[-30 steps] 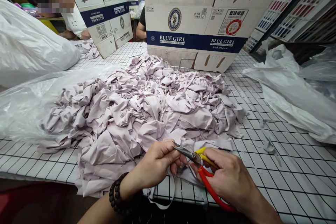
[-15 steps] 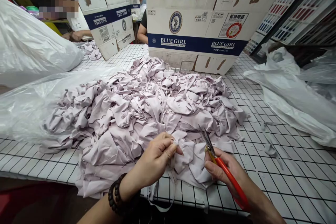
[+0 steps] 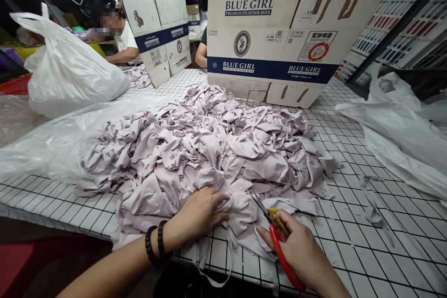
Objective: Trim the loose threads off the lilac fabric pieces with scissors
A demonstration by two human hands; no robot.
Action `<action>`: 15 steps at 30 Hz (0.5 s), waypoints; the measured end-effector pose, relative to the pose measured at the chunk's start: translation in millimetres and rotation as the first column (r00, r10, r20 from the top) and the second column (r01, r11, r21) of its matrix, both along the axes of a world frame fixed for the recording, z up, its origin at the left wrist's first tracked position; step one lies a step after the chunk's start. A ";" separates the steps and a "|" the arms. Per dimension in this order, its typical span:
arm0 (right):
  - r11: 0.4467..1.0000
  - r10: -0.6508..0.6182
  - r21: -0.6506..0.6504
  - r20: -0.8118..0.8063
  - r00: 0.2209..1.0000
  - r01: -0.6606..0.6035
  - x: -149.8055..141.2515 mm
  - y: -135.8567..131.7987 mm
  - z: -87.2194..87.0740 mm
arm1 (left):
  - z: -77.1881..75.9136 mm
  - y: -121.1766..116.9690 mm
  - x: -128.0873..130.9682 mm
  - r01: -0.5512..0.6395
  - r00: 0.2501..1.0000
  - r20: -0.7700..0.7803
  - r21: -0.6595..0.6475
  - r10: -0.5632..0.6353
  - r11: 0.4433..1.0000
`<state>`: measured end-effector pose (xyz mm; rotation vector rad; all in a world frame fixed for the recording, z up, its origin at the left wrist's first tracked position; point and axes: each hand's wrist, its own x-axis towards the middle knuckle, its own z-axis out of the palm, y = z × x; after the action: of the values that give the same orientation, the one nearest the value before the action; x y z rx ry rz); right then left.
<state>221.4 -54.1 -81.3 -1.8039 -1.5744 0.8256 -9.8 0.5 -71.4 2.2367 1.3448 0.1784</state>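
In the head view, we have the bare left hand (image 3: 202, 214) loosely open, fingers apart, on the near side of a heaped pile of pale mauve cloth pieces (image 3: 195, 144) on a white, black-gridded tabletop (image 3: 412, 237). We see the bare right hand (image 3: 296, 244) gripping metal-bladed scissors with red and yellow handles (image 3: 271, 218), blades toward the pile; a large white navy-banded cardboard box (image 3: 268, 46) stands behind.
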 end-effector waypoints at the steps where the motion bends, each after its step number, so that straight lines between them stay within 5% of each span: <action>1: 1.000 0.000 0.022 0.014 1.000 0.000 -1.3 -0.7 -1.1 | 1.1 -0.1 0.1 -0.029 0.998 0.055 -0.041 0.031 0.999; 6: 1.000 0.004 -0.005 0.002 1.000 -0.004 -4.4 -2.6 -0.5 | -8.6 -5.3 5.8 -0.180 0.967 0.154 -0.151 0.203 0.972; 10: 0.994 -0.030 -0.101 0.017 0.999 0.032 -4.2 -4.0 0.1 | -15.2 -14.6 3.7 -0.099 0.995 0.027 -0.061 0.100 0.993; 12: 0.991 -0.055 -0.119 0.031 0.998 0.059 -2.5 -4.8 -5.5 | -4.3 -15.4 -1.3 -0.054 0.997 -0.066 -0.092 0.048 0.994; 15: 0.988 -0.099 -0.114 0.057 0.993 0.105 3.3 -5.2 -21.1 | 39.1 -5.8 -12.1 0.008 1.000 -0.024 -0.259 -0.015 0.966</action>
<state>224.7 -59.3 -102.4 -1.9860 -1.4781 0.8454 -21.9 -5.3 -32.3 2.0330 1.2873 -0.0305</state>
